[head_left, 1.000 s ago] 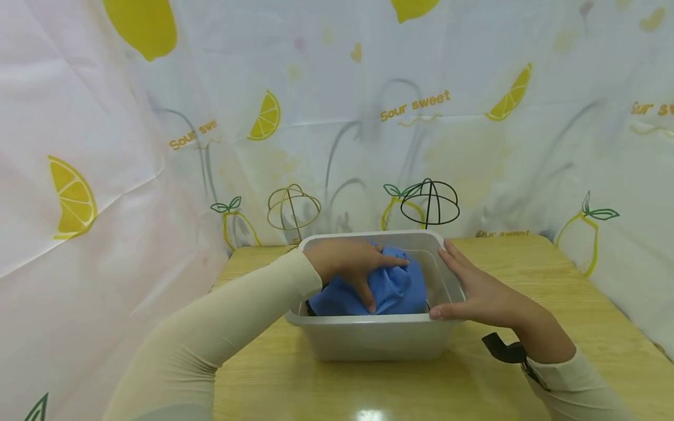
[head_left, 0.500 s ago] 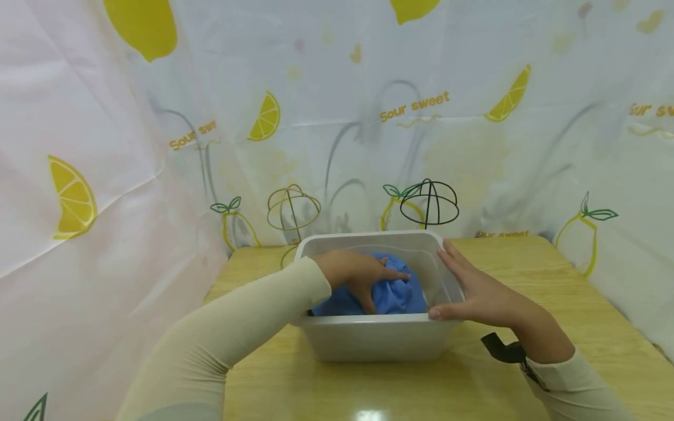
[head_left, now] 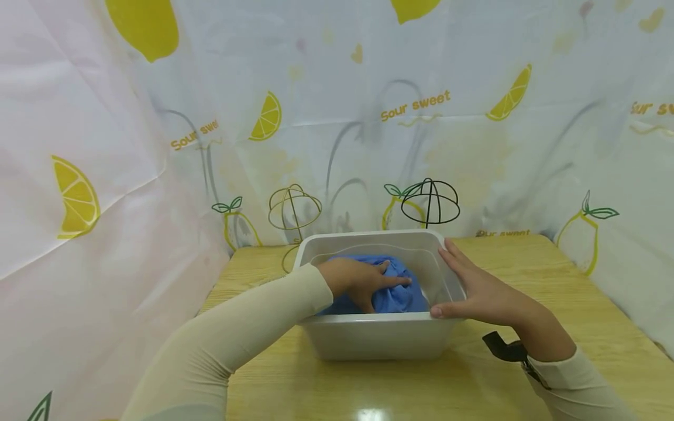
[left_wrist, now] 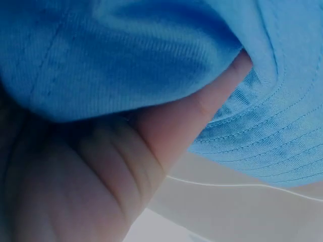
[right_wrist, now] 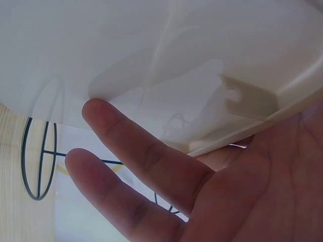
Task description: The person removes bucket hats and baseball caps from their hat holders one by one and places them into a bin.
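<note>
A white plastic tub point(head_left: 379, 336) stands on the wooden table with a blue cloth hat point(head_left: 397, 295) inside it. In the left wrist view the hat's stitched brim point(left_wrist: 272, 146) shows beside a deep fold of cloth. My left hand point(head_left: 360, 283) reaches into the tub and grips the hat's crumpled top, one finger tucked along the fold. The front wall hides the hat's lower part. My right hand point(head_left: 481, 295) holds the tub's right rim, thumb over the front corner. Two of its fingers point(right_wrist: 146, 146) extend beside the tub's outer wall in the right wrist view.
Behind the tub are two wire stands with domed tops, a gold one point(head_left: 295, 207) at left and a black one point(head_left: 430, 202) at right. A lemon-printed curtain point(head_left: 337, 117) hangs behind the wooden table point(head_left: 526, 275).
My left hand and the hat have sunk lower into the tub, the hand shifting slightly right. The right hand and the tub stay in place.
</note>
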Demonstrator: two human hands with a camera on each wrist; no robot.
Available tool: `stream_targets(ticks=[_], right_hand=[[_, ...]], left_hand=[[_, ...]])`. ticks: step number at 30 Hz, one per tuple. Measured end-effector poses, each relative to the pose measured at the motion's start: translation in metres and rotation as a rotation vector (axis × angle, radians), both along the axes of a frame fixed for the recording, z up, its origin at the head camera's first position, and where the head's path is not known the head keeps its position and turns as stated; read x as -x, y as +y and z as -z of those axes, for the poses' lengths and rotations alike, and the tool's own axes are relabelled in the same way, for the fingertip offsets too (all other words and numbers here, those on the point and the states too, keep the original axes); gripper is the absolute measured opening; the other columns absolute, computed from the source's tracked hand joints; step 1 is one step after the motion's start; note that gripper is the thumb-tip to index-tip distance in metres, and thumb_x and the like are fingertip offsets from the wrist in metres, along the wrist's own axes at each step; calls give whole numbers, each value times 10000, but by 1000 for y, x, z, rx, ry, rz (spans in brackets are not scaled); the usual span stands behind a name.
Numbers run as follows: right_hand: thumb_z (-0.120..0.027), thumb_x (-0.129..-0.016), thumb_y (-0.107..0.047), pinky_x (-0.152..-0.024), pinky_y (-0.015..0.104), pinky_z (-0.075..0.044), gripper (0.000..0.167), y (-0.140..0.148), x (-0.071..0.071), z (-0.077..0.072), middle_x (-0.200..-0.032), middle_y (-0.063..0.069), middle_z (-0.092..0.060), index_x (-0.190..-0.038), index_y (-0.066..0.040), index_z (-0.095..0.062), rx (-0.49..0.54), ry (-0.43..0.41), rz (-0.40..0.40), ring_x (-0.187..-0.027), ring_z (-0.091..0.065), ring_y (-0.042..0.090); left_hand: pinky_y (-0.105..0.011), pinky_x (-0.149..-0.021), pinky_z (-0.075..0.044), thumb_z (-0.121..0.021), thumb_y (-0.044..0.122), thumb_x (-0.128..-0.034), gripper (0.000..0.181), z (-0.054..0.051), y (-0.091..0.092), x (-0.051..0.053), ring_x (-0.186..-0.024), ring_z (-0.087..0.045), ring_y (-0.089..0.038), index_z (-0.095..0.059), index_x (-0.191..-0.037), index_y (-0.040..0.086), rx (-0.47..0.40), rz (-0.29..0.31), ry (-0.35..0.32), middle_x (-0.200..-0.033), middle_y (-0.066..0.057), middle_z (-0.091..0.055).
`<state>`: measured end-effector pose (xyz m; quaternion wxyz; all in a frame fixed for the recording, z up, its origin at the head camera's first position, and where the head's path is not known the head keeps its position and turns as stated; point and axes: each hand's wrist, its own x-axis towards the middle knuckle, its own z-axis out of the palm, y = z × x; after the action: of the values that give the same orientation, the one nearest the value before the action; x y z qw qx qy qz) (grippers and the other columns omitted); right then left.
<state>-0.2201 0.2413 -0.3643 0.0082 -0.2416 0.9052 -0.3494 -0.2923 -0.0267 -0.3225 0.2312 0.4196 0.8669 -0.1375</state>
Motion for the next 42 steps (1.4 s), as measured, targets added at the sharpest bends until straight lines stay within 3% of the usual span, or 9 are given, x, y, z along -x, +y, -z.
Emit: stream_targets(ticks=[7,14,18,24,28,37,42], right_hand=[[-828,-848,-446,-1076,793,-312,1164,1,-1,0,-1745,79,118,-1684,-176,-65,9,-13,-6,-1556,-59,537],[-830,-846,-435,-1057,785,-348,1163,3,-4,1,-1744,77,122,-1684,-165,-69,14,-17,-6,-1548,-83,550],[-829,-845,-435,-1055,784,-349,1164,2,-4,1,-1745,70,122,-1684,-158,-71,13,-14,-4,-1547,-87,549],[-823,-855,-440,-1067,800,-312,1160,1,-5,2,-1743,53,135,-1684,-162,-60,13,-24,-10,-1558,-60,532],[-823,-856,-441,-1079,806,-283,1159,0,-5,2,-1743,65,131,-1683,-150,-65,9,-16,-13,-1562,-49,527],[-821,-849,-465,-1095,806,-256,1161,3,-3,0,-1747,72,103,-1681,-136,-81,-16,15,3,-1565,-65,518],[-805,-860,-486,-1105,797,-251,1124,3,-5,0,-1749,76,79,-1680,-139,-119,-38,50,4,-1566,-84,510]], left_hand=[[-448,-1263,-270,-724,523,-939,1020,2,0,-4,-1580,-222,-334,-15,-1665,418,32,-11,1,-1725,-229,-40],[-429,-1262,-272,-710,577,-925,1038,6,4,-5,-1585,-219,-299,24,-1650,463,64,-33,8,-1738,-184,-15],[-447,-1263,-269,-719,580,-916,1050,3,5,-5,-1589,-203,-308,22,-1650,463,74,-41,18,-1738,-190,-19],[-500,-1235,-318,-727,624,-890,1016,-11,3,-9,-1568,-262,-332,-66,-1649,481,22,-19,38,-1729,-198,-100],[-500,-1219,-347,-677,669,-903,954,-25,-1,-14,-1558,-294,-311,-84,-1635,517,-28,-1,25,-1730,-200,-79],[-528,-1238,-298,-635,785,-843,969,-54,-28,-21,-1600,-174,-281,-71,-1603,579,-110,-106,66,-1760,-35,22],[-535,-1213,-339,-636,758,-868,939,-63,-53,-18,-1582,-228,-319,-95,-1611,566,-168,-116,105,-1758,-30,44]])
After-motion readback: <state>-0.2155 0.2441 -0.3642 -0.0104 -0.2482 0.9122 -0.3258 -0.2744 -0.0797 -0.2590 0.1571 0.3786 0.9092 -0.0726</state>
